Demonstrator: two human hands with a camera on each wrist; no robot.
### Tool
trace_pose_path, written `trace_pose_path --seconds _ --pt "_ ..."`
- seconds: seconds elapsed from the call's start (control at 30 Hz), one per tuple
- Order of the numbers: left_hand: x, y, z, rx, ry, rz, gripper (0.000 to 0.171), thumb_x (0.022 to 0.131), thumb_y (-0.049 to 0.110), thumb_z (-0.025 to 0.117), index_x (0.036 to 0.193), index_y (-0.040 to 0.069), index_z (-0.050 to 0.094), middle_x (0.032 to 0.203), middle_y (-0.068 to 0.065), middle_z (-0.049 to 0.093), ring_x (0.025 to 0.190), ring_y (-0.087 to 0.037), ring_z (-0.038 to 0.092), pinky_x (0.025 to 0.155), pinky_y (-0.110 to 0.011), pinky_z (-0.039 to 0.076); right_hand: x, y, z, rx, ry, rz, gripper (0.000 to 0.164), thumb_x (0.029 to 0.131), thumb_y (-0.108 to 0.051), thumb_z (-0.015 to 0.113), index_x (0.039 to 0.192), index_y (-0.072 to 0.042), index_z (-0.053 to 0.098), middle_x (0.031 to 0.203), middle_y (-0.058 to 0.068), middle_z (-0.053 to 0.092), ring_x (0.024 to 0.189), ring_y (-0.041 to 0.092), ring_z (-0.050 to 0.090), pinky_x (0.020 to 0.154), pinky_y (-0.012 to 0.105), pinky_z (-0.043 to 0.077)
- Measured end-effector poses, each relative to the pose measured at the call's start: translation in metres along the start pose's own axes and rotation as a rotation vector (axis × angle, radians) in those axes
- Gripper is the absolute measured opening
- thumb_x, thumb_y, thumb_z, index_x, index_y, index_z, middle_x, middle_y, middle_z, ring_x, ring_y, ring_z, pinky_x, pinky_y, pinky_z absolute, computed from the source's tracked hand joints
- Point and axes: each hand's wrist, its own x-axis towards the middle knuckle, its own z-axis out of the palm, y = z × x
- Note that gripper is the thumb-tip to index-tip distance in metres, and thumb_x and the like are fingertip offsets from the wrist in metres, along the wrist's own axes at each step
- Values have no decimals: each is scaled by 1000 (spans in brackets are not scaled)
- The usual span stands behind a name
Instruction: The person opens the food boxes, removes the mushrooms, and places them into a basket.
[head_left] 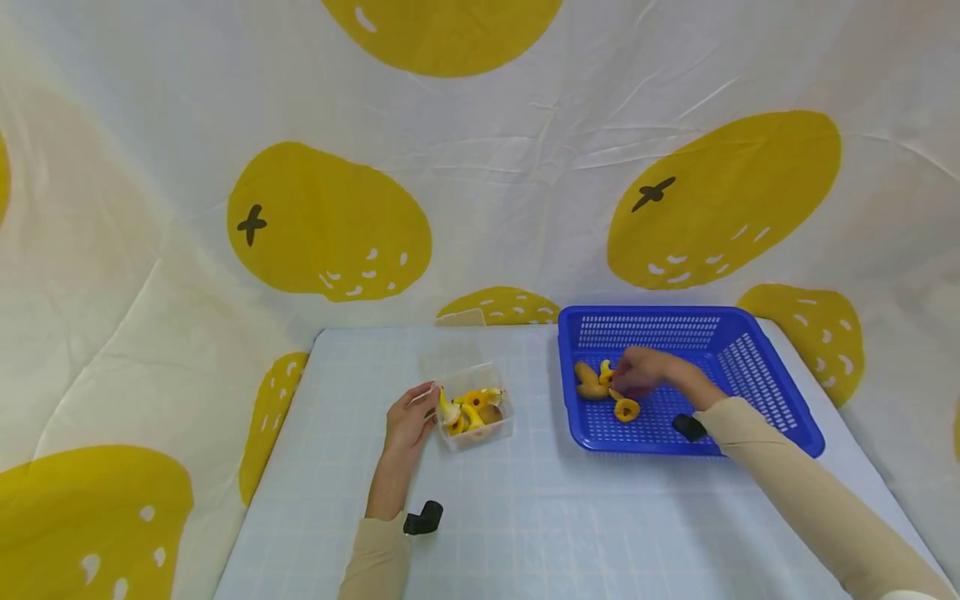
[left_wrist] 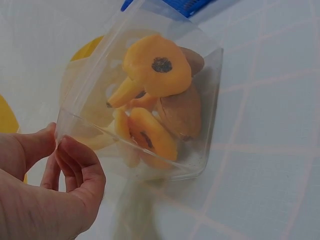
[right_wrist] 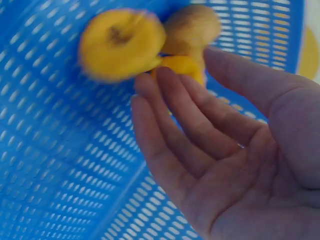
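On the left of the table, my left hand (head_left: 408,418) pinches the rim of a clear plastic box (head_left: 504,427) between thumb and fingers. Inside the box lie small yellow bananas (head_left: 472,416), orange-yellow fruit pieces with dark centres (left_wrist: 159,65) and brown oval pieces (left_wrist: 181,112). My right hand (head_left: 643,370) reaches down into a blue basket (head_left: 757,367). Its fingers are slightly bent and spread from the thumb, fingertips by a yellow piece (right_wrist: 179,67); no grip on it shows. Nearby are a yellow piece with a dark centre (right_wrist: 121,45) and a brown piece (right_wrist: 192,29).
Behind the box a clear lid-like sheet (head_left: 450,360) leans or lies near the table's back edge. A white cloth (head_left: 510,192) with large yellow fruit prints hangs behind. The table (head_left: 540,525) has a pale checked cover.
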Motion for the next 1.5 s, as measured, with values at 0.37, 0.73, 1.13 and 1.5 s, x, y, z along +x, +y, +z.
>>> trace_pose_path --seconds 0.37,0.73,1.13,1.5 --pt "0 -3 -3 -33 -20 37 43 97 19 75 134 2 63 108 -5 73 88 -15 64 70 -21 51 2 -23 7 148 239 -230 17 104 -8 59 103 8 65 85 14 67 75 25 63 69 37 58" --pt "2 -3 -3 -22 -18 35 43 97 21 75 134 5 64 114 -7 72 88 -14 63 71 -21 51 9 -51 18 287 361 -280 21 105 -13 61 112 7 63 100 24 68 88 41 66 72 35 59" --pt "-2 -2 -3 -17 -23 32 48 97 21 75 138 3 60 108 -2 73 86 -12 62 70 -20 51 26 -84 42 359 381 -309 24 103 -12 64 120 6 63 111 17 69 96 27 68 92 46 56" --pt "-3 -4 -1 -21 -13 39 42 98 20 74 135 3 64 109 -5 73 84 -12 62 68 -20 51 45 -110 66 289 358 -417 18 103 -11 63 116 2 66 109 16 70 98 32 67 90 44 57"
